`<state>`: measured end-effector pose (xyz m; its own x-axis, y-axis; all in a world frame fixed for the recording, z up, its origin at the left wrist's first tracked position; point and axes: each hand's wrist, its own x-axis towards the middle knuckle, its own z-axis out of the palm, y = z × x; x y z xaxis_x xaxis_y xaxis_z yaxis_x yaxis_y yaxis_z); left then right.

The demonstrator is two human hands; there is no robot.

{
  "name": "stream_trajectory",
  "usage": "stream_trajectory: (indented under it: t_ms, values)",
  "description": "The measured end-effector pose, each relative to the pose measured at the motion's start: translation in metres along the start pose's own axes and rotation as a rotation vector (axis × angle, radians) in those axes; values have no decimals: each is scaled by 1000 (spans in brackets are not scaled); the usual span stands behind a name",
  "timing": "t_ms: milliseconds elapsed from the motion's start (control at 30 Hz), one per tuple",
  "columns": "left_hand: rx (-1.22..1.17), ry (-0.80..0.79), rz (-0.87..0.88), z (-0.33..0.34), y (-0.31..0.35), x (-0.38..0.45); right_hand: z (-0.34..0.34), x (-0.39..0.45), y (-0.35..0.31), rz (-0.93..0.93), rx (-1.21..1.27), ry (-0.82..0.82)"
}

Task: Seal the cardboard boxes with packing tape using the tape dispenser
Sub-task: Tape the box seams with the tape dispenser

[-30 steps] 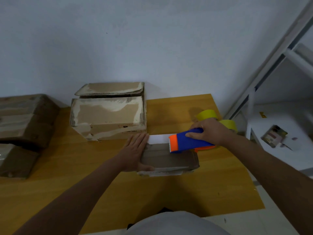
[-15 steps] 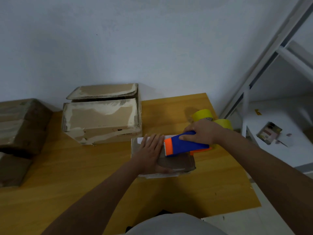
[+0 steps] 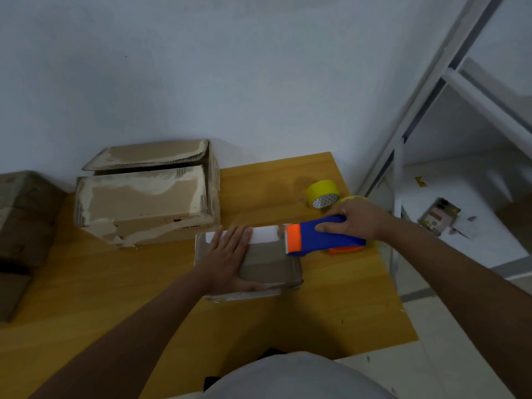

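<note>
The small cardboard box (image 3: 259, 263) on the bench (image 3: 86, 298) is pressed flat by the left hand (image 3: 230, 254), fingers straight. The blue-and-orange tape dispenser (image 3: 319, 236) is gripped by the right hand (image 3: 354, 220) at the box's right edge, near a yellow tape roll (image 3: 322, 192).

The person is wearing a light grey top (image 3: 293, 378) that is showing at the bottom. Both arms are bare, with no sleeves, and both hands are bare too.

White metal shelving (image 3: 449, 82) beside wooden table (image 3: 288, 180)
</note>
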<state>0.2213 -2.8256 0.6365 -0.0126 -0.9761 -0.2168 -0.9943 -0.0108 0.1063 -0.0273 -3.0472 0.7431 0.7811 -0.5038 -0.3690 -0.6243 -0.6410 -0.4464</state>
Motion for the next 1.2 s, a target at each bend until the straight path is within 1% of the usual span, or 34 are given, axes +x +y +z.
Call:
stream_trajectory:
  t_ms: [67, 333, 467, 533, 600, 700, 867, 967, 1067, 1200]
  values:
    - [2, -1, -6, -1, 1, 0, 0, -3, 16, 23, 12, 14]
    - [2, -43, -6, -6, 3, 0, 21, -8, 39, 37, 170, 29]
    - [23, -90, -26, -10, 6, -1, 27, -7, 45, 29, 150, 31]
    - [-2, -100, -10, -12, 20, 5, 29, -7, 49, 26, 152, 32]
    - [-11, -89, 40, -10, 42, 18, 29, -6, 50, 26, 165, 24]
    - [38, -53, 35, -8, 63, 34, 29, -8, 52, 38, 197, 10]
    - [47, -44, 109, -2, 41, 21, 45, -18, 41, 48, 348, -47]
    - [88, -92, 122, -5, 38, 22, 56, -24, 38, 36, 416, -5]
    - [100, -63, 151, -11, 47, 30, 57, -27, 43, 38, 424, 4]
    - [44, -11, 152, -7, 46, 25, 61, -29, 45, 45, 460, 33]
